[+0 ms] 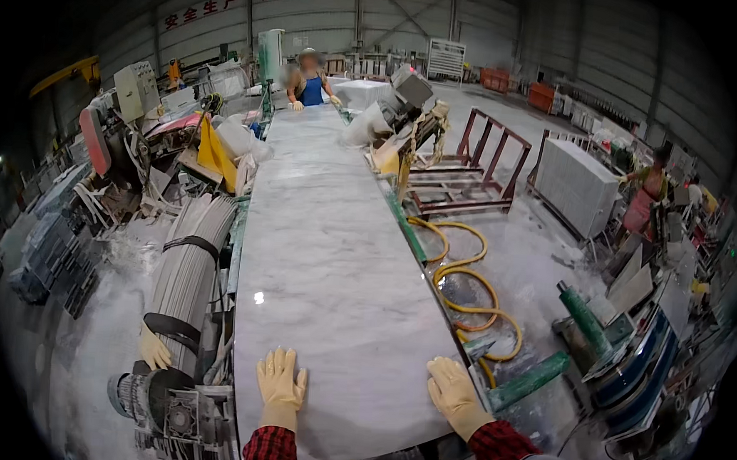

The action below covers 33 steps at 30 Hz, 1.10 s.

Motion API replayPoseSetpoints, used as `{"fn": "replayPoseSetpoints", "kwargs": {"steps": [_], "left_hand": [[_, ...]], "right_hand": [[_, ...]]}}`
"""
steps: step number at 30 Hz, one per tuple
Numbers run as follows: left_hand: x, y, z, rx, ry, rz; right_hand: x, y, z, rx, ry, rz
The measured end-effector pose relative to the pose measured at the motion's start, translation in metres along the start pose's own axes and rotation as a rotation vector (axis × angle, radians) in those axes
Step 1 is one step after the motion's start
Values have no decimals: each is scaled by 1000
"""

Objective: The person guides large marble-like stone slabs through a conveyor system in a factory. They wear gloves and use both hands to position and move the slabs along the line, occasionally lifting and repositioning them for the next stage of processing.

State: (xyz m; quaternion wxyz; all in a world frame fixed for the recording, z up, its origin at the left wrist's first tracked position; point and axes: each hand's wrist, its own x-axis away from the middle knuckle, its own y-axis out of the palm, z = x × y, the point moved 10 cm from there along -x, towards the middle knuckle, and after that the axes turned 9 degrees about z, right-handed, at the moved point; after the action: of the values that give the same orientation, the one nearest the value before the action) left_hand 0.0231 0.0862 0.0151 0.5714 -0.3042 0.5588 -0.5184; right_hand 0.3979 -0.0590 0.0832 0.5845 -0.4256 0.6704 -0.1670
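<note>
A long slab of pale, grey-veined stone, its wet surface shining, stretches away from me along a machine bed. My left hand, in a cream rubber glove, lies flat near the slab's left near corner with its fingers spread. Gloved alike, my right hand rests at the right edge with fingers stretched over the top. Neither hand holds anything. Red-and-black checked sleeves cover both my forearms. At the far end, a co-worker in a blue apron has both gloved hands by the slab.
Left of the slab are a strapped bundle of long strips, a cream glove and a motor. To the right, a yellow hose coils near green rollers. Beyond stand a dark red rack and stacked slabs.
</note>
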Motion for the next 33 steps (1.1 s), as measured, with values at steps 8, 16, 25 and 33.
{"fn": "replayPoseSetpoints", "kwargs": {"steps": [8,16,25,33], "left_hand": [[0,0,-4,-15,19,45],[8,-2,3,52,90,175],[88,-46,47,158,300,123],[147,-90,49,338,491,2]], "right_hand": [[37,-19,-11,29,88,82],[111,-69,-38,172,167,46],[187,-47,-43,-257,687,290],[273,93,-122,-1575,1595,-504]]}}
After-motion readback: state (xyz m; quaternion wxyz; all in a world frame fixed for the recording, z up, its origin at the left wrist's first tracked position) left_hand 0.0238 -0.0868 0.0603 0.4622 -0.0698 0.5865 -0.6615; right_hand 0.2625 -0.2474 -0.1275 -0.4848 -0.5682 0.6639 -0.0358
